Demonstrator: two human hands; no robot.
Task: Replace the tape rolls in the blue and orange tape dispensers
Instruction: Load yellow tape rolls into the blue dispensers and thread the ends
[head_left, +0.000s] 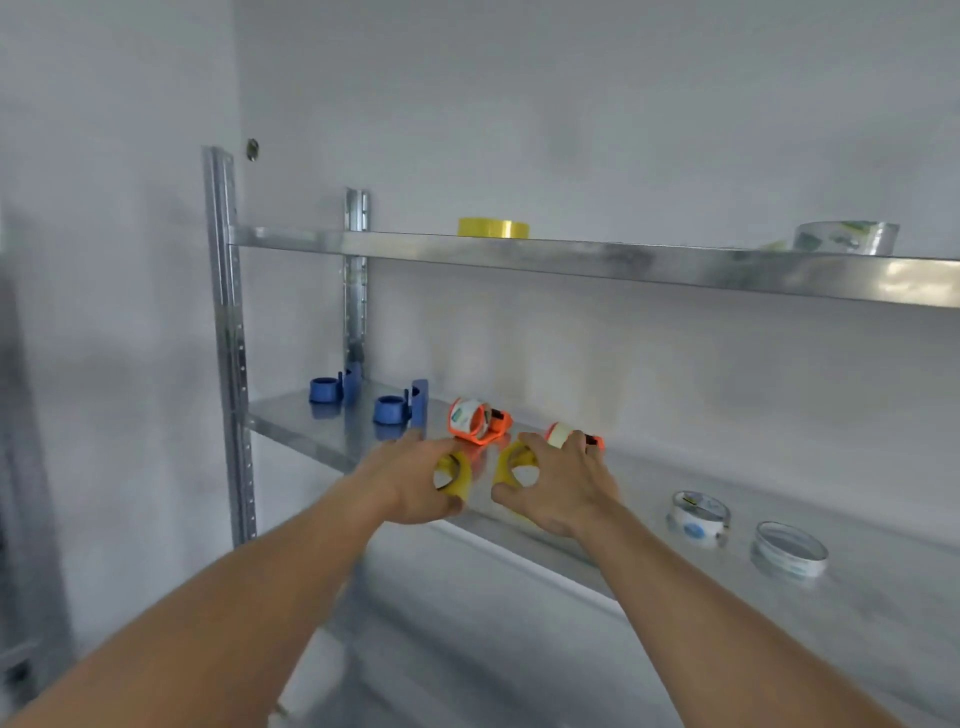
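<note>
A: Right, both hands at the metal shelf (322, 431). Left hand (410, 483) curled round a yellow plastic ring-shaped piece (457, 475), right hand (558, 491) pinching another yellow ring piece (511, 462).

B: Dispensers?

A: Two blue plastic dispensers (397, 408) beyond the left hand, empty. Orange dispenser w/ printed roll (475, 420) just past the fingertips, 2nd orange one (571, 435) behind the right knuckles.

B: Tips?

A: Prob keep grips firm, set down inboard of the front lip. Open room rightward, before the white tape rolls (698, 517).

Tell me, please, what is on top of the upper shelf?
On the upper shelf: a yellow tape roll and a silvery patterned roll. The shelf's edge hides anything lying flatter.
</note>
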